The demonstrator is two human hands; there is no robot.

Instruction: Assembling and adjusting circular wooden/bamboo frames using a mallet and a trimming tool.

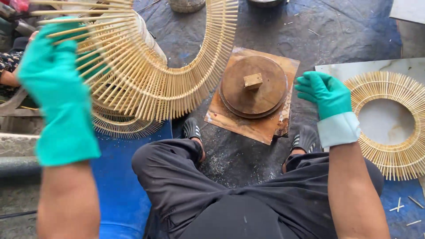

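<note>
Dark trousers [199, 194] fill the bottom of the view, with the knees bent up and two black sandals [192, 129] on the ground just past them. Both hands wear soft green gloves.

Up on the left, the left hand [55, 84] is closed on a band of thin wooden sticks [168, 84]. Pale, straight sticks sit side by side like the teeth of a comb, joined in a long strip. Its long line curves — it goes from the hand down toward the middle, then swings up to the top edge of the view. The loose stick ends fan outward. More stick rings [119, 124] are stacked under it, beside a blue mat [119, 186].

Over on the right, the right hand [325, 93] hangs in the air with fingers curled loosely, holding nothing. It is near a flat stick ring [389, 150], which lies on a pale stone slab [345, 71] and runs off the right edge.

Between the hands sits a round brown wooden disc [252, 88] with a small wooden block [253, 81] on top, resting on a rusty square plate [261, 128]. Some open floor shows around the plate — a dark wrinkled sheet [336, 31] with bits of sawdust.
</note>
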